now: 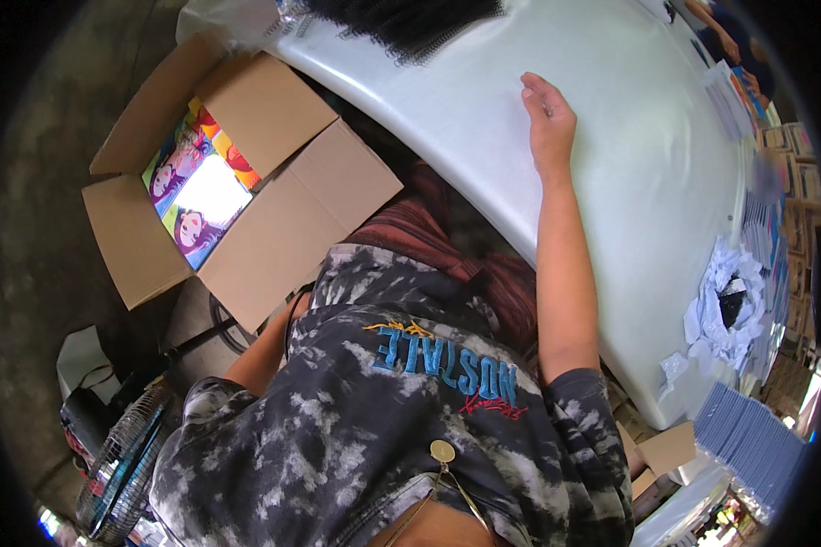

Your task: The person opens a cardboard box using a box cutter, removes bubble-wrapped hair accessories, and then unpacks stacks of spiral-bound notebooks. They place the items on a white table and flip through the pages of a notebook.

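My right hand point(551, 118) is over the white-covered table point(648, 210), fingers loosely bent and a little apart, with nothing seen in it. Whether it rests on the surface is hard to tell. My left forearm point(272, 345) runs behind a flap of the open cardboard box point(292, 223), which hides my left hand. Inside the box lie flat, glossy, colourful printed items point(192, 187) with cartoon figures, one reflecting a bright glare. Beyond my right hand, at the table's far edge, sits a bundle of black bristly strands point(406, 23).
A fan point(123, 465) stands at lower left. Crumpled pale plastic point(725, 292) lies on the table's right side. A tall stack of blue-grey sheets point(748, 447) is at lower right, near another cardboard box point(666, 451). Another person's arm point(716, 32) shows at the far right.
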The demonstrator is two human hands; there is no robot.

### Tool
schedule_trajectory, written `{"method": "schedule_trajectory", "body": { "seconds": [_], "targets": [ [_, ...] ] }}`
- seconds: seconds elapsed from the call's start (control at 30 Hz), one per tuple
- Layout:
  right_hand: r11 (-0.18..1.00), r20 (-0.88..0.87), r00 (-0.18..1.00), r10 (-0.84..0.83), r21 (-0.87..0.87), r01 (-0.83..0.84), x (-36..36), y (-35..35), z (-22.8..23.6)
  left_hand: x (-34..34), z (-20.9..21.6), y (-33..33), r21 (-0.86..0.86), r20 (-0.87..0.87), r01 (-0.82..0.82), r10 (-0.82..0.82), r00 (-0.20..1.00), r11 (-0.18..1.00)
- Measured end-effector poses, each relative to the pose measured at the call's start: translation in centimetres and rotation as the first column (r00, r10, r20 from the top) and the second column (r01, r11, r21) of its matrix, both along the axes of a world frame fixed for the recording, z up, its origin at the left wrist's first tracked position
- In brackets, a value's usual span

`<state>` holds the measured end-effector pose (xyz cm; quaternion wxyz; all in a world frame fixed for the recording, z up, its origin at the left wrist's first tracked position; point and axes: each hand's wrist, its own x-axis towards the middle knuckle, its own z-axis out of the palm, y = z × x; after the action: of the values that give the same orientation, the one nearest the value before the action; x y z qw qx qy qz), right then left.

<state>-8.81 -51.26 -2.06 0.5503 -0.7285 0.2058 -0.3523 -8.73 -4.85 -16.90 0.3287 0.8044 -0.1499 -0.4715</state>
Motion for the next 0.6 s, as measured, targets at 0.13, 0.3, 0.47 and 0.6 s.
{"method": "schedule_trajectory", "body": {
  "seconds": [0.13,0.3,0.47,0.6],
  "targets": [
    [0.997,-0.009,0.998,-0.068,-0.03,0.068,1.3,-1.7,-0.8,0.5,-0.7,1.9,-0.083,-0.025,-0.039,0.037,0.999,0.996],
    [0.998,0.026,0.999,-0.043,-0.043,0.044,1.8,-2.6,-1.3,-0.7,2.3,0.1,-0.154,-0.18,-0.179,0.151,0.972,0.972],
    [0.998,0.029,0.999,-0.039,-0.038,0.04,2.2,-3.0,-1.0,0.5,1.3,1.0,-0.117,0.016,-0.019,0.021,1.0,0.993],
    [0.999,0.074,0.997,-0.037,0.029,0.035,2.2,-3.6,-0.7,0.6,4.0,0.2,-0.061,-0.108,-0.104,0.097,0.989,0.993]
  ]
}}
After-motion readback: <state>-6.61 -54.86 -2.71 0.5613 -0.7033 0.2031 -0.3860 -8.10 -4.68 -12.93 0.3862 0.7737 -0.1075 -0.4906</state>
